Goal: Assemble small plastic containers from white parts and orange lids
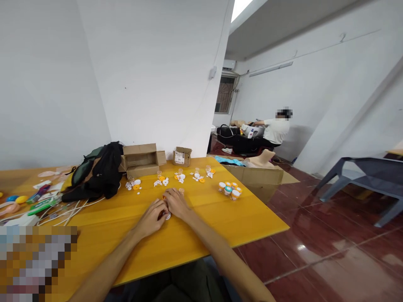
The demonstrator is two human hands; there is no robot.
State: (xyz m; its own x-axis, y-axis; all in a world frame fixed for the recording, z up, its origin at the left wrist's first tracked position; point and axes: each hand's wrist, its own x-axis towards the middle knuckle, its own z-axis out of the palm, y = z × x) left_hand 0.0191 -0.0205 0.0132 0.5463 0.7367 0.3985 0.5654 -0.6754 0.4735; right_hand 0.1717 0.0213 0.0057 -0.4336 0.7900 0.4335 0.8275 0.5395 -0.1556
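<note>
My left hand (pixel 152 218) and my right hand (pixel 176 203) rest together on the yellow table (pixel 201 222), fingers curled around a small white round piece (pixel 168 216) between them. A bit of orange shows at my right fingertips; I cannot make out what it is. Beyond the hands lie scattered small white and orange caps and clear little jars (pixel 181 178). A cluster of small capped jars (pixel 230 188) stands to the right.
Two open cardboard boxes (pixel 141 159) (pixel 181 156) and a black bag (pixel 100 170) sit at the table's back. Toys and white cables (pixel 40 201) lie at left. A large carton (pixel 258 178) stands beyond the table's right edge, a grey chair (pixel 365 180) farther right. Another person (pixel 277 128) sits in the far room.
</note>
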